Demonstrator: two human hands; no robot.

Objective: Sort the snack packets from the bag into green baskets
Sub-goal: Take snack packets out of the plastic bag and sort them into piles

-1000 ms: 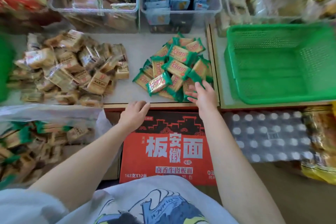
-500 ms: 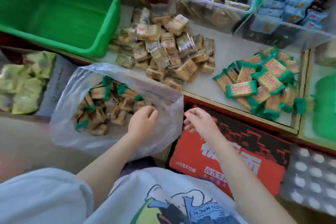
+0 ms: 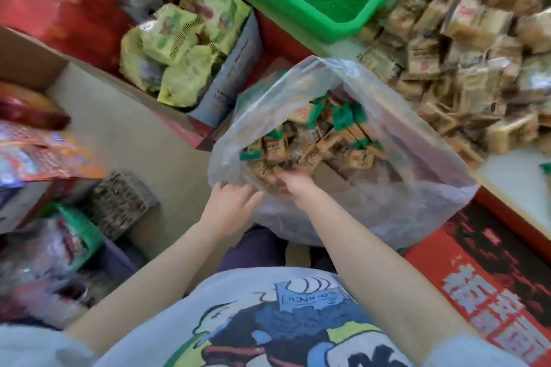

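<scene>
A clear plastic bag (image 3: 387,211) stands open in front of me, holding several brown snack packets (image 3: 322,140), some with green ends. My left hand (image 3: 229,202) is at the bag's near rim and seems to pinch the plastic, though the frame is blurred. My right hand (image 3: 293,185) reaches inside the bag, its fingertips buried among the packets. A green basket (image 3: 337,25) sits beyond the bag at the top. A heap of brown packets (image 3: 462,68) lies on the counter to the right.
A box of pale green packets (image 3: 179,53) stands left of the bag. An open cardboard box (image 3: 29,59) and colourful packs fill the far left. A red printed carton (image 3: 492,277) lies under the counter edge at the right.
The view has swung left and down onto the bag. My right hand left the green packets on the counter and went into the bag. My left hand moved to the bag's rim.
</scene>
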